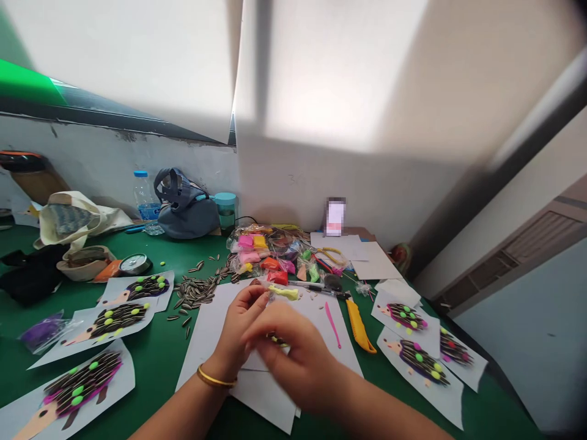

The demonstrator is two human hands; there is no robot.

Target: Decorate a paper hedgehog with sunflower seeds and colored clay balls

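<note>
My left hand [239,330], with a gold bracelet [216,377] at the wrist, is held over the white paper [206,333]. Its thumb and fingers are bent together in a pinch; what they hold, if anything, is too small to make out. Close in front of it my right hand [298,357] is curled and smeared by motion, so its grip is unclear. Just beyond the fingertips lies pale yellow clay [285,293] in a wrapper. Beneath the right hand, a seed-covered picture on paper [268,397] is mostly hidden. A pink modelling tool [333,325] lies at the right.
Sunflower seeds [198,292] are heaped left of the paper. Colourful clay packets [270,250] pile up behind it. A yellow utility knife [360,327] lies right. Hedgehog pictures [87,382] lie on both sides of the green table [153,366]. A bottle [147,205] and blue bag [188,211] stand behind.
</note>
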